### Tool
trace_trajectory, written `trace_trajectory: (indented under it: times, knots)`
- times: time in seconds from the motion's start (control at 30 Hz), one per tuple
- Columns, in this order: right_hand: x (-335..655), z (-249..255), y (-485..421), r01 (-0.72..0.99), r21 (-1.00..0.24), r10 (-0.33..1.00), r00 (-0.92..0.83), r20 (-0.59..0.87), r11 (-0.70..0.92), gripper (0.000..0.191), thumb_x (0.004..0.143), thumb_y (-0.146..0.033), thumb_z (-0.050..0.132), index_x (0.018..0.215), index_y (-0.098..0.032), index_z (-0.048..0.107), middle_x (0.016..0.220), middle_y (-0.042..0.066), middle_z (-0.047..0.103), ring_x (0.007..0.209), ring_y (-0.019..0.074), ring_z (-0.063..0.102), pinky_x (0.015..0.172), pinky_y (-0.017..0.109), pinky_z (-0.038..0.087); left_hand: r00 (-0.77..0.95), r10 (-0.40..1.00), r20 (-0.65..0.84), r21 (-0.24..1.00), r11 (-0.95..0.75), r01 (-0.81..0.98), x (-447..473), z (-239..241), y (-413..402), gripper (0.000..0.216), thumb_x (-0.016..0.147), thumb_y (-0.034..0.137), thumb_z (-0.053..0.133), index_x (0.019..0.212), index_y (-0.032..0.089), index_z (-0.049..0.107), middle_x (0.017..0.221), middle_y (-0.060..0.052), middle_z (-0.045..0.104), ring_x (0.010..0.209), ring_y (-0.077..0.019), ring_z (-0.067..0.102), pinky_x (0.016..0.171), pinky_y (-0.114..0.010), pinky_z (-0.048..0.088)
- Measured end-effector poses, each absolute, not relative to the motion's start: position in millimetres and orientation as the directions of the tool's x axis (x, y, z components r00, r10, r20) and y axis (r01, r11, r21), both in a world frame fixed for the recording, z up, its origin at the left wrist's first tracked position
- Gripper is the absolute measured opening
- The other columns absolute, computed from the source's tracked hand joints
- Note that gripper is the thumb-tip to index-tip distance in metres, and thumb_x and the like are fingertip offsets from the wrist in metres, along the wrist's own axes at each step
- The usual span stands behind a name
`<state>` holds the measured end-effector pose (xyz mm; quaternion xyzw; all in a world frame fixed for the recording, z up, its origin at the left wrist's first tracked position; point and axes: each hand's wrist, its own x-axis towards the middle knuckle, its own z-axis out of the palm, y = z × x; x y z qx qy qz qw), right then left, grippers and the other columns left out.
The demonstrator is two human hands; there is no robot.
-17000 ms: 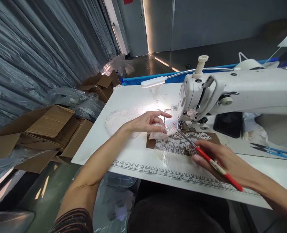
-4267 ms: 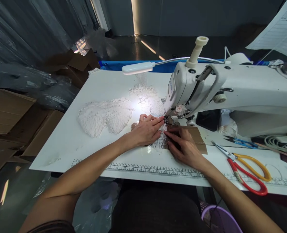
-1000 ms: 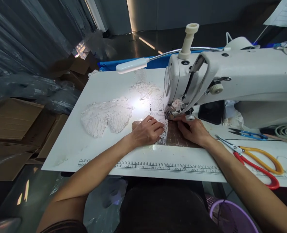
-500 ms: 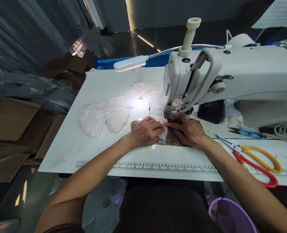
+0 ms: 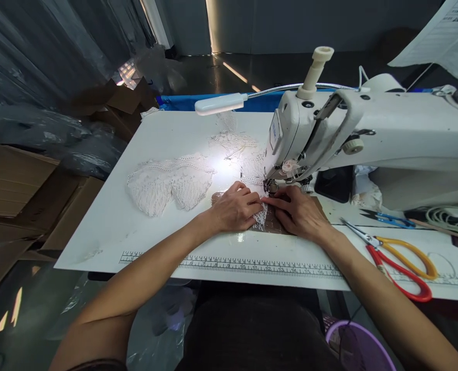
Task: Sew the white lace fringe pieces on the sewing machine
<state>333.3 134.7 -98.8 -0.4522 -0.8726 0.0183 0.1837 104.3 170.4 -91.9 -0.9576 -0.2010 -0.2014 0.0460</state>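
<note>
A narrow strip of white lace [image 5: 261, 219] lies over a brown backing piece [image 5: 276, 225] just in front of the presser foot [image 5: 270, 186] of the white sewing machine [image 5: 383, 139]. My left hand [image 5: 234, 208] rests on the left side of the lace with its fingers curled and pressed onto it. Right beside it, my right hand [image 5: 300, 214] lies flat on the brown piece, with its forefinger stretched out to the lace edge near the foot. The fingertips of the two hands almost meet.
A heap of white lace [image 5: 167, 183] lies lit by the gooseneck lamp [image 5: 219, 103]. Red-and-yellow scissors [image 5: 401, 262] and blue snips [image 5: 391, 219] lie to the right. A ruler [image 5: 229, 263] runs along the table's front edge. Cardboard boxes [image 5: 16, 190] stand left, a purple bin [image 5: 355, 345] below.
My right hand came back from beside the presser foot and settled on the brown piece next to my left hand. The left hand stayed on the lace.
</note>
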Motion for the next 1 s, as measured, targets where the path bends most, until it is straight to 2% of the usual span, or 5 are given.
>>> trace_trajectory:
  times: [0.23, 0.37, 0.5, 0.7, 1.0]
  knots:
    - [330.0, -99.7, 137.6, 0.761, -0.216, 0.779, -0.532, 0.332, 0.612, 0.038, 0.095, -0.024, 0.043, 0.124, -0.018, 0.066, 0.102, 0.017, 0.062, 0.097, 0.03, 0.055, 0.075, 0.041, 0.049, 0.819, 0.33, 0.47, 0.017, -0.931, 0.365, 103.7, -94.9, 170.3, 0.019, 0.083, 0.012, 0.053, 0.091, 0.017, 0.07, 0.096, -0.004, 0.07, 0.082, -0.0174, 0.058, 0.09, -0.041, 0.042]
    - [332.3, -100.1, 136.7, 0.757, -0.218, 0.775, -0.532, 0.342, 0.616, 0.037, 0.095, -0.023, 0.043, 0.123, -0.016, 0.066, 0.103, 0.018, 0.062, 0.096, 0.0297, 0.055, 0.072, 0.039, 0.048, 0.822, 0.346, 0.451, 0.05, -0.93, 0.364, 103.6, -95.9, 169.9, 0.02, 0.084, 0.011, 0.052, 0.093, 0.016, 0.07, 0.099, -0.006, 0.07, 0.084, -0.0179, 0.059, 0.087, -0.037, 0.044]
    - [329.6, -97.2, 135.5, 0.792, -0.099, 0.771, -0.544, 0.333, 0.602, 0.037, 0.096, -0.024, 0.041, 0.122, -0.018, 0.066, 0.104, 0.017, 0.061, 0.09, 0.0284, 0.055, 0.069, 0.038, 0.044, 0.825, 0.373, 0.424, 0.073, -0.922, 0.38, 104.1, -95.8, 169.9, 0.02, 0.083, 0.012, 0.054, 0.094, 0.015, 0.07, 0.099, -0.006, 0.069, 0.082, -0.0181, 0.058, 0.08, -0.035, 0.045]
    - [320.0, -88.0, 131.4, 0.844, 0.098, 0.814, -0.535, 0.226, 0.528, 0.034, 0.095, -0.022, 0.043, 0.122, -0.023, 0.063, 0.108, 0.015, 0.06, 0.087, 0.0264, 0.053, 0.064, 0.033, 0.034, 0.836, 0.39, 0.386, 0.076, -0.917, 0.392, 103.9, -92.3, 169.3, 0.021, 0.085, 0.013, 0.052, 0.097, 0.014, 0.07, 0.099, -0.007, 0.068, 0.08, -0.0177, 0.057, 0.079, -0.036, 0.045]
    - [313.0, -86.6, 128.6, 0.88, 0.106, 0.869, -0.474, 0.141, 0.463, 0.035, 0.09, -0.013, 0.048, 0.123, -0.018, 0.06, 0.109, 0.017, 0.056, 0.094, 0.0305, 0.051, 0.068, 0.035, 0.039, 0.856, 0.427, 0.291, 0.12, -0.904, 0.41, 101.4, -87.1, 169.7, 0.022, 0.09, 0.021, 0.051, 0.102, 0.016, 0.069, 0.109, -0.008, 0.066, 0.086, -0.0201, 0.058, 0.082, -0.037, 0.047]
